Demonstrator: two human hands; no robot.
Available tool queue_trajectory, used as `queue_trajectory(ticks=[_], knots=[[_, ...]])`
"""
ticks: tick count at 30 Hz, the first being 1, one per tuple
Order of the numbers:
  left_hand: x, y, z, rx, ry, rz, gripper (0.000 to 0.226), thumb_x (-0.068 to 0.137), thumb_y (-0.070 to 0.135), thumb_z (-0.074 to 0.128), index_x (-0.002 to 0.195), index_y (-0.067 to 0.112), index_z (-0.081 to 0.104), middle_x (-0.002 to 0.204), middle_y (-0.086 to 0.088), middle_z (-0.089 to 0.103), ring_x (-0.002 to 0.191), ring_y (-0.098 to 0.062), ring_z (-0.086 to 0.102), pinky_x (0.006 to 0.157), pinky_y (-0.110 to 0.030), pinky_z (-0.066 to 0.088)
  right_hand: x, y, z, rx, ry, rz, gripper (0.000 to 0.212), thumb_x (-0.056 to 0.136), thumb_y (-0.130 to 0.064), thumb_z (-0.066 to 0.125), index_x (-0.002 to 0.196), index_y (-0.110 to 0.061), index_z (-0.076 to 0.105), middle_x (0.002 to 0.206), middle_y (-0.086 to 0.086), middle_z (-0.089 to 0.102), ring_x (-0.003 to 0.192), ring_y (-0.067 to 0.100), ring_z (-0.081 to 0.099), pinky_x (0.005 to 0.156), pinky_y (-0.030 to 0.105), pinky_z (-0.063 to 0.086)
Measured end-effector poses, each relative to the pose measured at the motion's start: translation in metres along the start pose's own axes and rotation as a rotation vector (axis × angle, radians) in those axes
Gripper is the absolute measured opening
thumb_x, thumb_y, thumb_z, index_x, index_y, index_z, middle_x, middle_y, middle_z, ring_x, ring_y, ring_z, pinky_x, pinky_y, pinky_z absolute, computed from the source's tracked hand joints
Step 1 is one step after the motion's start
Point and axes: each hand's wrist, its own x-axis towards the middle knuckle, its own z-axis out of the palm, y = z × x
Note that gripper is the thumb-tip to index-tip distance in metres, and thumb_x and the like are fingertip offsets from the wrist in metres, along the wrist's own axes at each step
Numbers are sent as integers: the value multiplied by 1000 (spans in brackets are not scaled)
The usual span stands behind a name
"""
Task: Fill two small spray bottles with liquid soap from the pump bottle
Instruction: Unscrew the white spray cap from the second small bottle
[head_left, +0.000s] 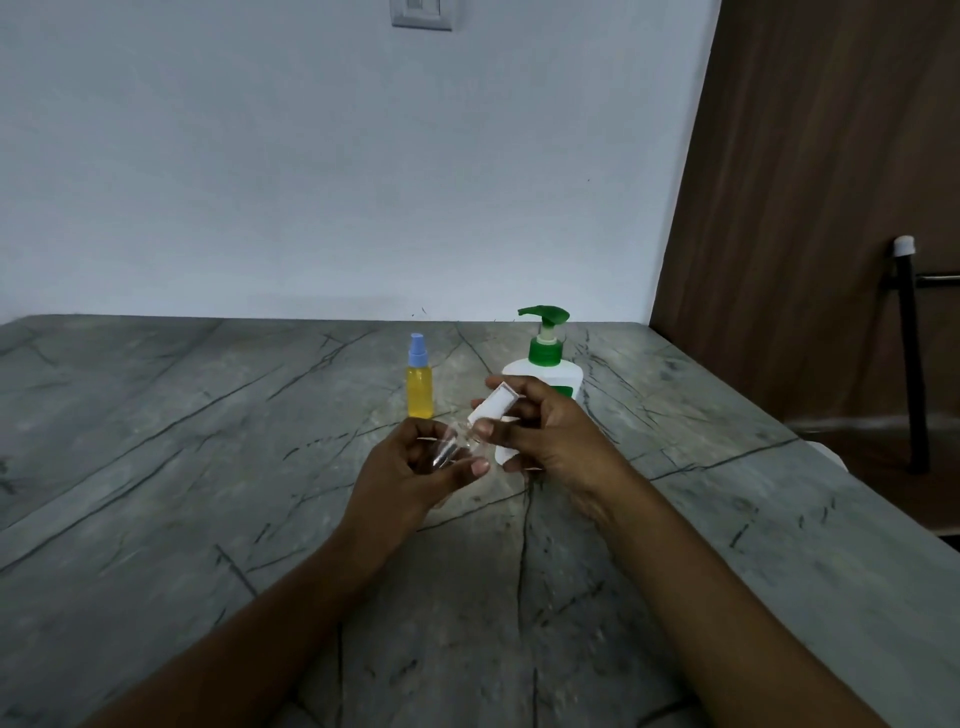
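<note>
Left fingers (475, 467) grip clear bottle (448, 450), right fingers (521, 388) white cap (493, 408), over veined marble (208, 467).

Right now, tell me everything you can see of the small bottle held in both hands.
The small bottle is clear, glossy plastic by its look, with a white cap at its upper right end. It is tilted, held above the table in front of the pump bottle. The left hand grips the clear body; the right hand pinches the cap.
</note>
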Motion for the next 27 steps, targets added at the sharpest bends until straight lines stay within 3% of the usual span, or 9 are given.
queue_trajectory(ticks=[3, 5, 8, 12, 15, 18, 20, 24, 27], knots=[[-1, -2, 0, 99, 48, 60, 56, 51, 48, 78, 97, 23, 57, 89, 5, 70, 79, -4, 67, 65, -18, 48, 0, 1, 5, -170, 167, -49, 31, 74, -29, 79, 97, -19, 61, 81, -4, 63, 71, 9, 61, 50, 19, 46], [-2, -2, 1, 139, 53, 89, 55, 52, 48, 79, 98, 26, 56, 93, 8, 68, 83, -1, 66, 70, -16, 48, 0, 3, 6, -182, 170, -71, 24, 75, -26, 79, 89, -17, 61, 75, -4, 62, 66, 8, 59, 49, 17, 45], [-2, -1, 1, 153, 58, 97, 52, 54, 49, 76, 98, 27, 58, 94, 9, 67, 84, -1, 64, 69, -14, 46, 0, 0, 2, -40, 67, -31, 24, 79, -7, 74, 100, -14, 64, 80, -5, 66, 73, 6, 62, 57, 17, 51], [-1, 0, 0, 152, 69, 96, 48, 55, 51, 73, 96, 30, 59, 93, 12, 66, 83, -3, 63, 64, -14, 44, 2, 2, -4, 128, -125, 30, 63, 82, 11, 62, 125, -33, 47, 111, -4, 68, 95, 9, 66, 68, 25, 55], [-2, 0, 1, 152, 69, 99, 55, 54, 51, 73, 101, 26, 59, 96, 14, 64, 88, -1, 61, 65, -12, 43, 2, 3, 0, 39, -59, 57, 55, 81, -7, 72, 125, -29, 47, 112, -1, 67, 97, 13, 65, 69, 28, 55], [-3, 0, 0, 180, 79, 99, 56, 57, 46, 77, 103, 23, 56, 98, 15, 61, 89, 0, 59, 66, -12, 42, -1, 2, 6, -197, 108, 21, 32, 81, -35, 72, 103, -16, 61, 86, 0, 66, 67, 4, 62, 53, 17, 49], [-2, -1, 1, 215, 82, 116, 53, 59, 40, 80, 103, 24, 55, 97, 16, 59, 89, 2, 57, 68, -11, 43, -1, 5, 7, -247, 165, -26, 29, 81, -38, 72, 92, -13, 64, 75, 1, 65, 52, 0, 56, 46, 13, 44], [-3, -1, 1, 249, 76, 122, 49, 64, 38, 79, 104, 25, 53, 95, 20, 56, 87, 4, 55, 64, -7, 40, 0, 5, 4, -117, 82, -34, 13, 81, -15, 74, 91, -13, 64, 83, 2, 66, 70, 7, 62, 55, 16, 48], [-2, -2, 1, 242, 57, 107, 46, 66, 39, 77, 103, 25, 54, 95, 16, 60, 84, 3, 58, 58, -5, 41, 2, 3, -1, 23, -29, -2, 34, 81, 4, 67, 103, -22, 64, 101, 2, 68, 86, 7, 64, 64, 18, 52]])
